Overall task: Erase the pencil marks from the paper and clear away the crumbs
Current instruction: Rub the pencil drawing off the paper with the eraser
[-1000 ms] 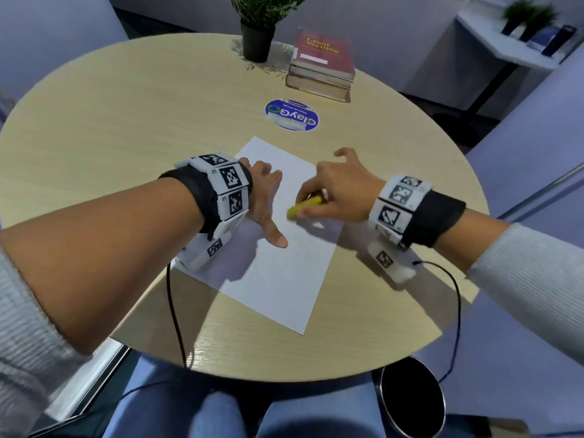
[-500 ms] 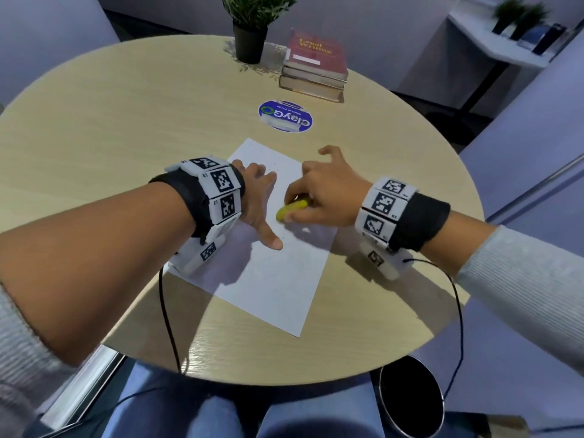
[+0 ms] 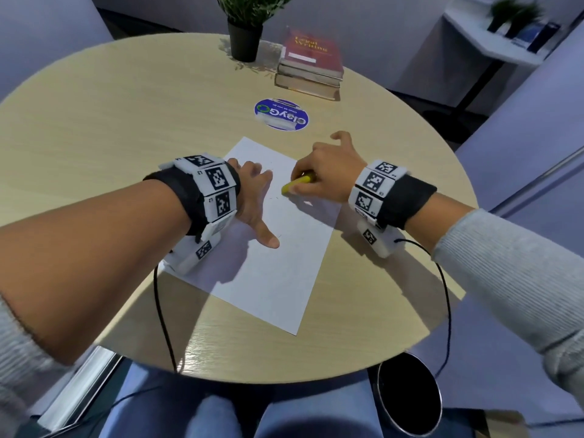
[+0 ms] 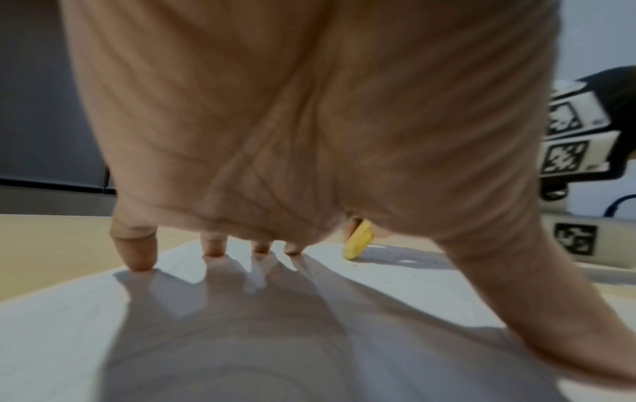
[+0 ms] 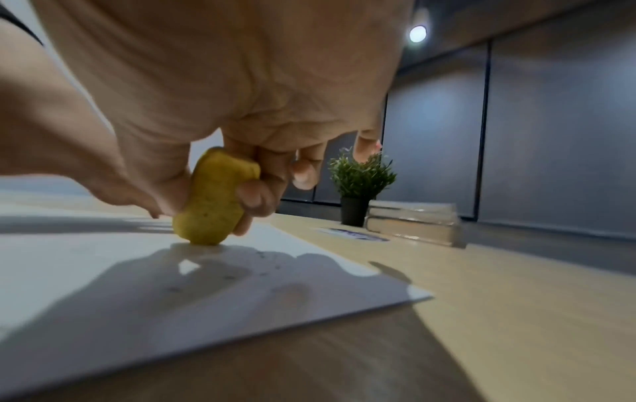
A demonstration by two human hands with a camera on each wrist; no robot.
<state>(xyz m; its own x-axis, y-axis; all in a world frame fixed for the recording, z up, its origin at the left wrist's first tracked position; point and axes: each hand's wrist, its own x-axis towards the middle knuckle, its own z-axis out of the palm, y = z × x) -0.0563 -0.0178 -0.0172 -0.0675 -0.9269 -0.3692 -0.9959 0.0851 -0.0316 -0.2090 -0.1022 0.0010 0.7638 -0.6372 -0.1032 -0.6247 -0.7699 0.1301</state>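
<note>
A white sheet of paper (image 3: 278,273) lies on the round wooden table (image 3: 94,128). My left hand (image 3: 252,200) lies flat on the sheet's left part, fingers spread, fingertips (image 4: 136,255) pressing the paper (image 4: 378,299). My right hand (image 3: 322,175) pinches a yellow eraser (image 3: 297,183) between thumb and fingers, its tip down on the sheet. In the right wrist view the eraser (image 5: 215,198) touches the paper (image 5: 103,299), and small dark crumbs (image 5: 261,255) lie beside it. The eraser (image 4: 358,242) also shows past the palm in the left wrist view. Faint pencil marks (image 3: 275,199) remain near the eraser.
A round blue sticker (image 3: 281,113) lies beyond the paper. Behind it stand a stack of books (image 3: 311,66) and a small potted plant (image 3: 248,23). A black round bin (image 3: 407,393) sits on the floor under the table's near right edge. Cables hang from both wrists.
The right hand with the eraser has shifted back and forth over the sheet's upper middle, first toward the left hand, then away again. The left hand has stayed flat on the paper.
</note>
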